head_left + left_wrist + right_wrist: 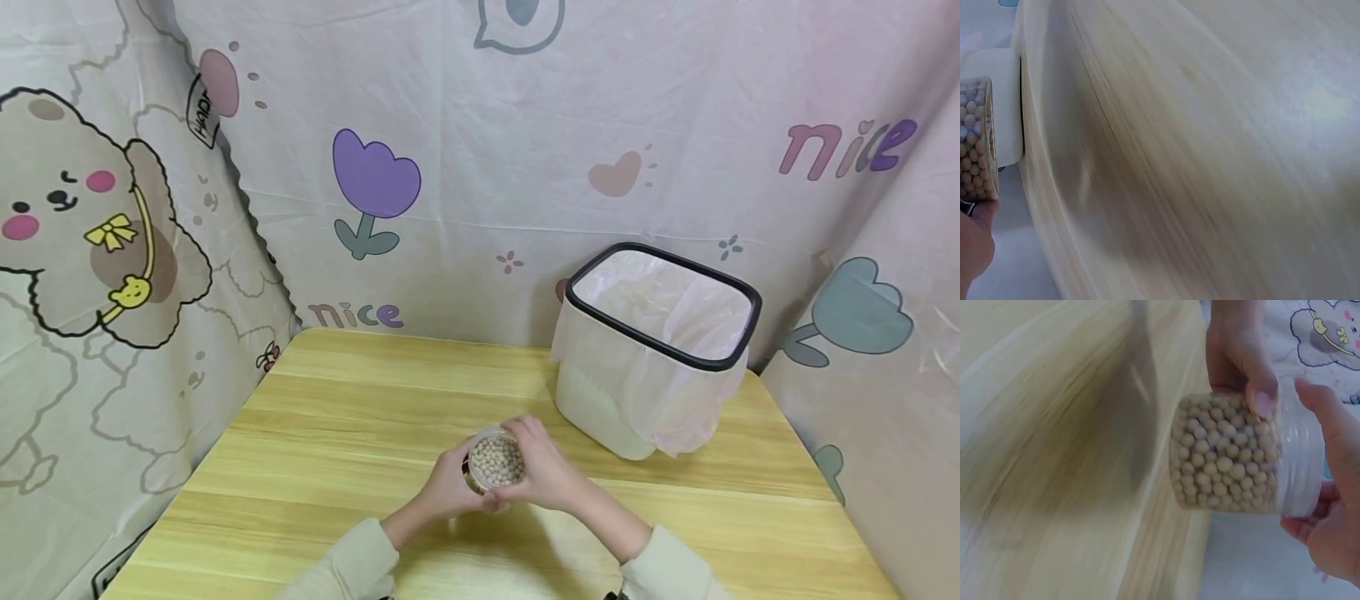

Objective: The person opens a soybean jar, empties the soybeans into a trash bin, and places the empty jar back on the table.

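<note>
A clear plastic jar (496,462) packed with small beige balls is held between both hands above the front of the table. My left hand (450,485) grips its body from the left; in the right wrist view the left thumb (1262,403) lies on the jar wall. My right hand (549,469) curls round the jar's translucent end (1300,459), which looks like a screw lid. The jar lies tilted on its side in the right wrist view. The left wrist view catches only part of the jar (972,140) and a hand (975,244) at its left edge.
A white bin (597,396) with a black rim (647,335) and a pale pink bag liner stands at the table's back right. The wood-grain table (337,417) reaches back to a printed cloth (465,167), which also hangs along both sides.
</note>
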`<state>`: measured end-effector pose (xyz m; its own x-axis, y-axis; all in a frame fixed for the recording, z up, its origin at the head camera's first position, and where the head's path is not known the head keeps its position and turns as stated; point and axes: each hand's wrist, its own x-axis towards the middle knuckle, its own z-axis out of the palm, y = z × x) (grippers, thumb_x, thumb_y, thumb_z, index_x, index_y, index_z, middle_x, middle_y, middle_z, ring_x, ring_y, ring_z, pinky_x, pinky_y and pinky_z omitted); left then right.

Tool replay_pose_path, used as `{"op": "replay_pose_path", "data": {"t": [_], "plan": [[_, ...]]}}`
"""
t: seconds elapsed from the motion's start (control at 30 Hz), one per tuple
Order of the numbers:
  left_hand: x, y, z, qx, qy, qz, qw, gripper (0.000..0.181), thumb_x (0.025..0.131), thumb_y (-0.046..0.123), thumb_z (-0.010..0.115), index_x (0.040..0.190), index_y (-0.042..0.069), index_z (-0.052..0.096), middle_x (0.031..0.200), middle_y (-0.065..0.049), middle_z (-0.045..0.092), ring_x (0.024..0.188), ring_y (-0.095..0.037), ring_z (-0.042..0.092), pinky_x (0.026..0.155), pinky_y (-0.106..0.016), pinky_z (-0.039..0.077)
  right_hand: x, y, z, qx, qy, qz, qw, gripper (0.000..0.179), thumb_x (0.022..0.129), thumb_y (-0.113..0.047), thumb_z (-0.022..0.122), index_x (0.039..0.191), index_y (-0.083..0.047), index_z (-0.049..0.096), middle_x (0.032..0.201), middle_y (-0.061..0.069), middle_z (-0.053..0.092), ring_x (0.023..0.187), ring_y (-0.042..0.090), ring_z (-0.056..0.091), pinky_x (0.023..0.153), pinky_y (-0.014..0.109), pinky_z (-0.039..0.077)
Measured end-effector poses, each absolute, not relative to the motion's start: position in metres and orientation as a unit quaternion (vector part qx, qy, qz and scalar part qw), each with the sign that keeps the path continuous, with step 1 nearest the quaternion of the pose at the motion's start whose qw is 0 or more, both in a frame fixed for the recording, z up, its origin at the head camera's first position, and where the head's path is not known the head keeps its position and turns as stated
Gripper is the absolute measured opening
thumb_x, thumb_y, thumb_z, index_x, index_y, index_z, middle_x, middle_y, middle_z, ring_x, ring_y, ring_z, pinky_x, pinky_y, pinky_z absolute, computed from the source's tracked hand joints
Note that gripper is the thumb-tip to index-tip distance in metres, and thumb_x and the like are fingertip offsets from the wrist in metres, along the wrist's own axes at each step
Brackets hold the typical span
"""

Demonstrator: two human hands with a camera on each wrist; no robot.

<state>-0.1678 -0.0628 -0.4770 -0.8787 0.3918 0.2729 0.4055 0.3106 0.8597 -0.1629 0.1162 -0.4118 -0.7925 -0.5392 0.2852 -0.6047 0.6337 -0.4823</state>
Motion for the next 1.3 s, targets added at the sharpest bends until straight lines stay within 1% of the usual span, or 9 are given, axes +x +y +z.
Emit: {"op": "replay_pose_path", "data": {"t": [0.27, 0.43, 0.57, 0.67, 0.8, 0.9, 1.03, 1.13, 1.3], "plan": [[-0.164, -0.065, -0.48, -0.244, -0.809, -0.533, -0.035, 0.09, 0.055, 0.034, 0.083, 0.133, 0.017, 0.041, 0.121, -0.001, 0.057, 0.107, -0.019, 0.057, 0.09, -0.025, 0.048, -0.167, 0.127, -0.406, 0.357, -0.875, 0.323, -0.06, 0.091, 0.059, -0.023, 0.079, 0.135, -0.001, 0.034, 0.138, 0.019, 0.036, 0.125, 0.036, 0.039, 0.099, 0.054, 0.038], [-0.164, -0.064, -0.483, -0.24, -0.804, -0.543, -0.019, 0.089, 0.057, 0.033, 0.083, 0.133, 0.018, 0.04, 0.12, -0.004, 0.057, 0.105, -0.02, 0.058, 0.087, -0.023, 0.049, -0.163, 0.122, -0.409, 0.326, -0.902, 0.282, 0.0, 0.088, 0.065, -0.041, 0.076, 0.132, 0.001, 0.037, 0.132, 0.017, 0.042, 0.119, 0.032, 0.044, 0.096, 0.047, 0.043], [-0.164, -0.064, -0.483, -0.225, -0.813, -0.538, 0.001, 0.089, 0.056, 0.035, 0.083, 0.133, 0.017, 0.041, 0.119, -0.004, 0.058, 0.104, -0.02, 0.058, 0.087, -0.024, 0.05, -0.16, 0.116, -0.413, 0.307, -0.92, 0.236, 0.061, 0.085, 0.063, -0.05, 0.075, 0.124, 0.001, 0.045, 0.122, 0.013, 0.048, 0.111, 0.026, 0.049, 0.089, 0.041, 0.049], [-0.164, -0.064, -0.483, -0.225, -0.814, -0.536, 0.003, 0.089, 0.056, 0.035, 0.083, 0.132, 0.015, 0.041, 0.118, -0.004, 0.058, 0.104, -0.02, 0.058, 0.087, -0.025, 0.05, -0.161, 0.114, -0.413, 0.311, -0.917, 0.243, 0.057, 0.084, 0.06, -0.043, 0.078, 0.123, 0.002, 0.046, 0.122, 0.014, 0.048, 0.11, 0.026, 0.048, 0.089, 0.041, 0.049], [-0.163, -0.064, -0.483, -0.236, -0.808, -0.539, -0.004, 0.089, 0.056, 0.034, 0.083, 0.132, 0.012, 0.041, 0.12, -0.004, 0.057, 0.105, -0.02, 0.058, 0.087, -0.024, 0.05, -0.163, 0.117, -0.41, 0.329, -0.898, 0.292, -0.005, 0.09, 0.057, -0.027, 0.08, 0.131, 0.003, 0.039, 0.131, 0.018, 0.042, 0.117, 0.031, 0.043, 0.094, 0.047, 0.045], [-0.163, -0.065, -0.484, -0.241, -0.804, -0.544, -0.011, 0.089, 0.057, 0.032, 0.083, 0.132, 0.012, 0.04, 0.121, -0.005, 0.057, 0.105, -0.021, 0.058, 0.087, -0.022, 0.049, -0.164, 0.119, -0.408, 0.329, -0.892, 0.309, -0.037, 0.092, 0.061, -0.026, 0.078, 0.135, 0.003, 0.032, 0.137, 0.02, 0.035, 0.123, 0.035, 0.038, 0.097, 0.051, 0.041], [-0.164, -0.064, -0.484, -0.238, -0.809, -0.538, -0.008, 0.09, 0.057, 0.034, 0.083, 0.134, 0.017, 0.039, 0.121, -0.004, 0.057, 0.105, -0.021, 0.058, 0.087, -0.023, 0.049, -0.162, 0.115, -0.41, 0.307, -0.916, 0.256, 0.018, 0.084, 0.072, -0.049, 0.068, 0.131, 0.003, 0.038, 0.131, 0.017, 0.042, 0.118, 0.03, 0.044, 0.094, 0.045, 0.045], [-0.164, -0.063, -0.484, -0.233, -0.809, -0.539, -0.005, 0.09, 0.058, 0.035, 0.082, 0.134, 0.017, 0.038, 0.121, -0.004, 0.057, 0.106, -0.021, 0.057, 0.087, -0.023, 0.049, -0.162, 0.11, -0.414, 0.289, -0.932, 0.203, 0.082, 0.08, 0.071, -0.059, 0.063, 0.122, 0.001, 0.047, 0.117, 0.01, 0.051, 0.104, 0.021, 0.051, 0.084, 0.037, 0.05], [-0.163, -0.061, -0.482, -0.232, -0.803, -0.549, -0.002, 0.089, 0.058, 0.031, 0.083, 0.133, 0.013, 0.039, 0.121, -0.004, 0.057, 0.104, -0.02, 0.058, 0.087, -0.024, 0.05, -0.163, 0.107, -0.414, 0.286, -0.928, 0.221, 0.089, 0.075, 0.065, -0.051, 0.073, 0.115, 0.001, 0.05, 0.109, 0.006, 0.052, 0.096, 0.016, 0.05, 0.078, 0.032, 0.052]]}}
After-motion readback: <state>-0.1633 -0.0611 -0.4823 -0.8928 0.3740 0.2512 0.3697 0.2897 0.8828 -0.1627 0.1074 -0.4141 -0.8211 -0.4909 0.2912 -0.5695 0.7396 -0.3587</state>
